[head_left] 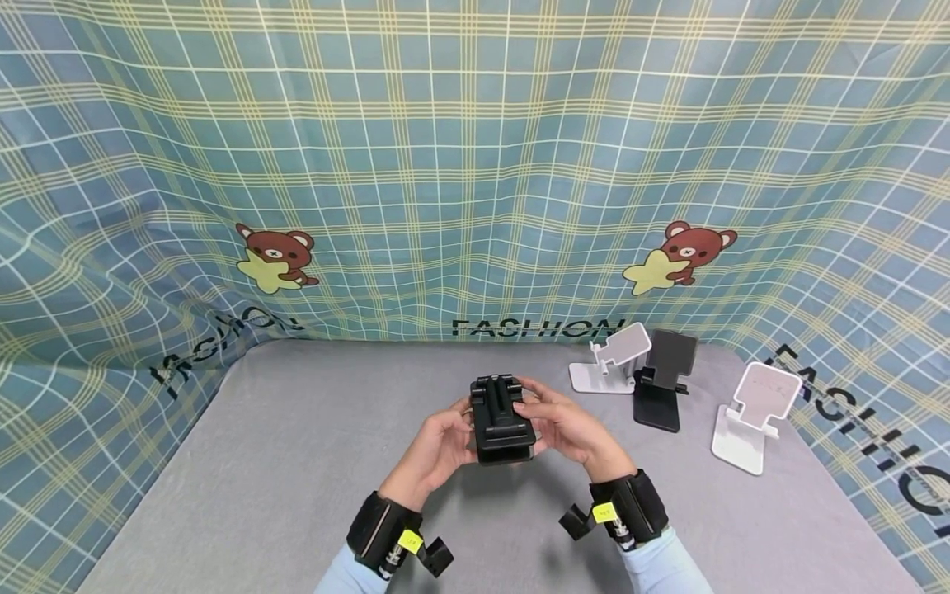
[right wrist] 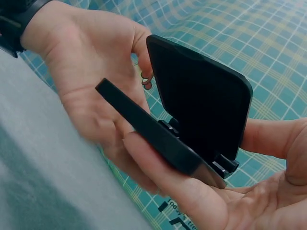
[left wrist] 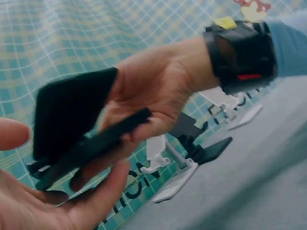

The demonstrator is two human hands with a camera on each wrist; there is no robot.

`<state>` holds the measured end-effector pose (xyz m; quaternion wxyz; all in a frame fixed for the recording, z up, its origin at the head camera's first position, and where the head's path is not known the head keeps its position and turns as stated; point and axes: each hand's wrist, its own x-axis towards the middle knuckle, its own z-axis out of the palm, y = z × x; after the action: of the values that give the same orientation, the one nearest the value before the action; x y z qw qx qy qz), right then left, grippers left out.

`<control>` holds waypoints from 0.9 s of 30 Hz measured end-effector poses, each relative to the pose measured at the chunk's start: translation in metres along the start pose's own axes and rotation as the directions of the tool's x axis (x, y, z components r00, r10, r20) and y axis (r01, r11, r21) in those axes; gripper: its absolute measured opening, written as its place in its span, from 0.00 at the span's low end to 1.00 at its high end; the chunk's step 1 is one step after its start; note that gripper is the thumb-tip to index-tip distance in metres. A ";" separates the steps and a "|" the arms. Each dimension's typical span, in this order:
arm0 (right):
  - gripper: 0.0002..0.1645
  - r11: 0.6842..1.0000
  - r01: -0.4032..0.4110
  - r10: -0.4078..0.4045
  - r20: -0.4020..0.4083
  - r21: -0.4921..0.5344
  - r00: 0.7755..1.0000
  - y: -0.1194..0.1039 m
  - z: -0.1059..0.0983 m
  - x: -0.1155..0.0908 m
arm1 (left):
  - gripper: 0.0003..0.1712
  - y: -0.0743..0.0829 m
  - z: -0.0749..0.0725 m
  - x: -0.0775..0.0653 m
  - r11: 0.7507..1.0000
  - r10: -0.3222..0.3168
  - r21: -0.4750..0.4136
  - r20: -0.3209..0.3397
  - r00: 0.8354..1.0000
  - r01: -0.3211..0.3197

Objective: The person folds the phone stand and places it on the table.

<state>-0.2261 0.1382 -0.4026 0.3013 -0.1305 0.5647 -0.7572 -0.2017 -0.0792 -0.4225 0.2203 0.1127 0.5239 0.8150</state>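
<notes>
A black folding phone stand (head_left: 503, 421) is held up between both hands, above the grey tabletop. From the left side my left hand (head_left: 439, 450) grips it, and my right hand (head_left: 570, 427) holds the opposite side with the thumb on its upper face. In the right wrist view the stand's plate (right wrist: 204, 96) is partly opened from its base (right wrist: 144, 127), leaving a wedge-shaped gap. Fingers support the base from below there. The left wrist view shows the dark plate (left wrist: 72, 112) tilted up between the hands, slightly blurred.
To the right on the grey table (head_left: 334, 429) stand a white phone stand (head_left: 597, 378), a black one (head_left: 656, 404) and another white one (head_left: 738, 441), all unfolded. A checked cloth (head_left: 475, 206) with bear prints rises behind the table and along both sides.
</notes>
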 end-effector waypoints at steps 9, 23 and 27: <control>0.44 1.000 0.025 -0.025 -0.025 0.002 0.999 -0.002 0.001 -0.001 | 0.34 0.006 -0.001 -0.002 1.000 -0.031 -0.001 0.057 0.998 0.031; 0.44 0.999 0.038 -0.038 -0.008 -0.020 0.999 0.000 0.000 0.000 | 0.36 0.004 -0.003 -0.003 1.000 -0.014 0.018 0.089 0.996 0.013; 0.44 0.998 0.050 -0.051 -0.012 -0.044 0.999 0.001 -0.001 0.001 | 0.36 0.002 -0.004 -0.002 0.999 -0.010 0.033 0.079 0.997 0.007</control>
<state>-0.2267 0.1378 -0.4044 0.2753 -0.1462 0.5795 -0.7530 -0.2023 -0.0847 -0.4221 0.2426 0.1463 0.5285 0.8003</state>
